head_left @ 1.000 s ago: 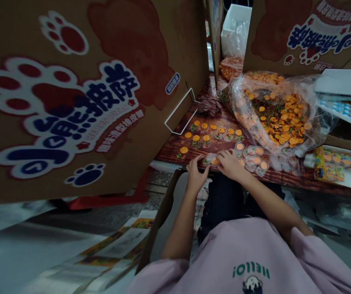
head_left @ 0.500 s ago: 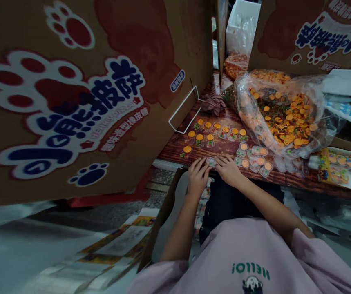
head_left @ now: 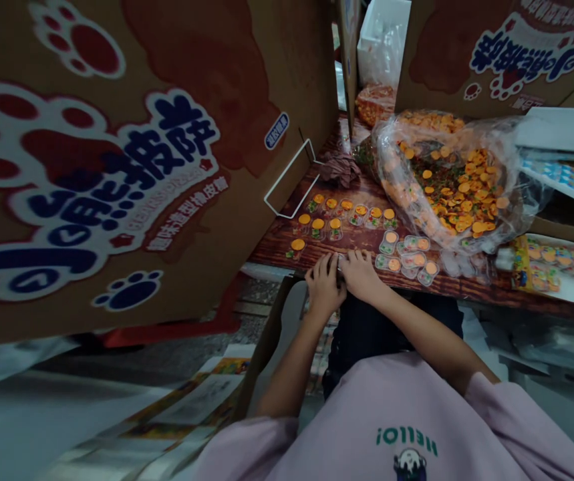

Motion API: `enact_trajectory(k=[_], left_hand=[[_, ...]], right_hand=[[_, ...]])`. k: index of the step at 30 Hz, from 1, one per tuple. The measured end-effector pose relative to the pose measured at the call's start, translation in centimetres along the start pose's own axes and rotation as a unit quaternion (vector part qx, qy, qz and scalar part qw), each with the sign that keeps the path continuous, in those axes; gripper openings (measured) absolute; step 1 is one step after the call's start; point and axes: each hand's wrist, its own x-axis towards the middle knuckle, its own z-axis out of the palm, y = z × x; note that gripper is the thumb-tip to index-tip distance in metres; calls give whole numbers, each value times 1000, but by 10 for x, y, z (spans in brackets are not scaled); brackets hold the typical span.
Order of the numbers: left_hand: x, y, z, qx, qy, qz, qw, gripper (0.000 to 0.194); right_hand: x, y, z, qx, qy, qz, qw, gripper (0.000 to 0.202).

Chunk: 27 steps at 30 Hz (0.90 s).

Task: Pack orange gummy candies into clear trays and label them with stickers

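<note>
At the table's front edge, my left hand [head_left: 325, 284] and my right hand [head_left: 363, 275] are close together, fingers bent inward. Between the fingertips they grip a small clear plastic case [head_left: 341, 259], mostly hidden by the fingers. Beyond them, rows of small clear cases with orange discs and green bits lie on the wood-patterned table, the nearest being a case [head_left: 297, 246] left of centre. To the right of my right hand is a cluster of filled clear cases [head_left: 411, 257], some overlapping. Empty-looking clear cases [head_left: 460, 264] sit farther right.
A large open plastic bag [head_left: 467, 194] of orange discs stands behind the cases. Big printed cardboard boxes [head_left: 246, 220] wall the left and back. A white wire frame [head_left: 280, 214] and crumpled dark cloth [head_left: 339, 170] lie near the left box. A yellow printed package [head_left: 527, 264] is at right.
My hands have drawn closer together over the clear case, which is now mostly covered. The view has shifted slightly; the laid-out cases look unmoved.
</note>
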Motion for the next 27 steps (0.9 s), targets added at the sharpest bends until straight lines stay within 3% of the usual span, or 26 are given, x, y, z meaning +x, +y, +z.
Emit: enact_trajectory(k=[4, 8, 12, 15, 18, 20, 24, 27], left_hand=[[-5, -1, 5, -84, 78, -13, 993, 76], [20, -12, -6, -135, 146, -33, 980, 47], [64, -8, -12, -73, 75, -3, 995, 48], [80, 7, -6, -31, 19, 33, 999, 60], [71, 17, 2, -17, 17, 44, 999, 56], [58, 19, 5, -26, 23, 53, 998, 49], [35, 18, 3, -75, 37, 82, 993, 30], [27, 20, -3, -122, 38, 97, 987, 17]], right_hand=[[-15, 11, -8, 6, 28, 49, 998, 32], [-54, 52, -14, 32, 104, 129, 986, 27], [-82, 82, -18, 45, 156, 157, 974, 21], [-103, 75, -18, 22, 189, 167, 967, 22], [-137, 64, -13, 19, 230, 169, 958, 17], [-166, 68, -7, 11, 246, 192, 950, 12], [-220, 116, 3, -37, 269, 314, 910, 14], [-240, 158, 3, -44, 275, 368, 887, 20]])
